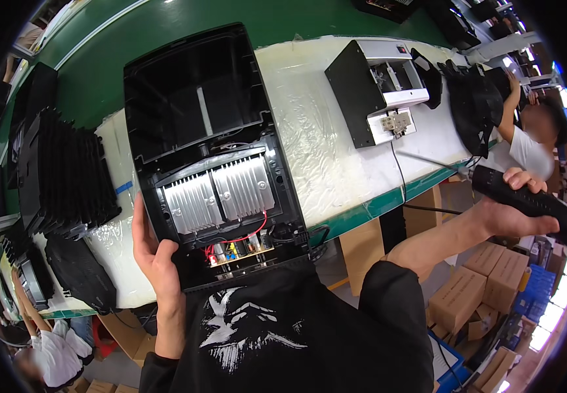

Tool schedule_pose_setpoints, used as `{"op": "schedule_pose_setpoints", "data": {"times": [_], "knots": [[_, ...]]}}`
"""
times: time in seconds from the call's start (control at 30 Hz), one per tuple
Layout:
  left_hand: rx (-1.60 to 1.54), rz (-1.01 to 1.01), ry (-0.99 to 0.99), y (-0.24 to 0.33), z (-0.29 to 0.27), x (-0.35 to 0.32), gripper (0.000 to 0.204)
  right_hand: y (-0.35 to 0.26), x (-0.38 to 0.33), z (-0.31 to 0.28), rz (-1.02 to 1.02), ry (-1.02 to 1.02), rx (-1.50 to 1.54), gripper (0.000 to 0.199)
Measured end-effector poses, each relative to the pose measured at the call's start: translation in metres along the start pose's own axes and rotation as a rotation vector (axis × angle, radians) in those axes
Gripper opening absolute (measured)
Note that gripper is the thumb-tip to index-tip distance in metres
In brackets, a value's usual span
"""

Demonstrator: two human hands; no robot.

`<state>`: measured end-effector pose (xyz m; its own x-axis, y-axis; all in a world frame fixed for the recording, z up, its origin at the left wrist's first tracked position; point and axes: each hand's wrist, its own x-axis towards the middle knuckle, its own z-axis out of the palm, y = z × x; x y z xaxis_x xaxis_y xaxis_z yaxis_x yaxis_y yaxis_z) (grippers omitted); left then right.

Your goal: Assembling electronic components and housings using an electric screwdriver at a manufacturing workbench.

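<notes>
A large black plastic housing (195, 98) lies in front of me, its inside facing up. In its nearer half sit two silver finned metal blocks (244, 187), with a small circuit board (241, 251) and red wires below them. My left hand (159, 259) grips the housing's left edge, thumb on top and fingers along the side. Out to the right, my right hand (503, 213) is wrapped round a black electric screwdriver (490, 182). Its long thin shaft points left over the table's edge, apart from the housing.
A white plastic-covered workbench (326, 190) runs across. Black panels (70, 170) stand stacked at left, near a black mesh-like part (80, 272). A white-and-black fixture (395, 92) stands right of the housing. Co-workers sit at far right (532, 141) and lower left (54, 354). Cardboard boxes (460, 295) are at lower right.
</notes>
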<state>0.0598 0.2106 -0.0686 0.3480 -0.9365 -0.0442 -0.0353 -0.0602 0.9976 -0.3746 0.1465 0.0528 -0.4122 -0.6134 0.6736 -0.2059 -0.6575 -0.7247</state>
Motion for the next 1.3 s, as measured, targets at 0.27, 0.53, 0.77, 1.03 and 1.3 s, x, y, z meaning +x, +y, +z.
{"op": "schedule_pose_setpoints", "data": {"times": [0.27, 0.53, 0.77, 1.03, 1.3], "knots": [[0.016, -0.004, 0.048, 0.001, 0.003, 0.001, 0.079, 0.031, -0.003, 0.004, -0.22, -0.01, 0.003, 0.077], [0.059, 0.025, 0.047, 0.0, 0.007, 0.0, 0.08, 0.049, 0.027, 0.013, 0.023, -0.392, 0.245, 0.072], [-0.092, -0.001, 0.054, -0.001, 0.012, -0.003, 0.08, 0.076, 0.072, 0.085, 0.182, -0.193, -0.002, 0.052], [-0.166, 0.06, 0.005, -0.012, 0.006, -0.002, 0.074, 0.081, 0.052, 0.11, 0.287, -0.232, -0.173, 0.051], [-0.16, 0.086, -0.019, -0.011, 0.006, 0.002, 0.073, -0.054, 0.037, 0.062, 0.189, -0.783, 0.378, 0.038]]}}
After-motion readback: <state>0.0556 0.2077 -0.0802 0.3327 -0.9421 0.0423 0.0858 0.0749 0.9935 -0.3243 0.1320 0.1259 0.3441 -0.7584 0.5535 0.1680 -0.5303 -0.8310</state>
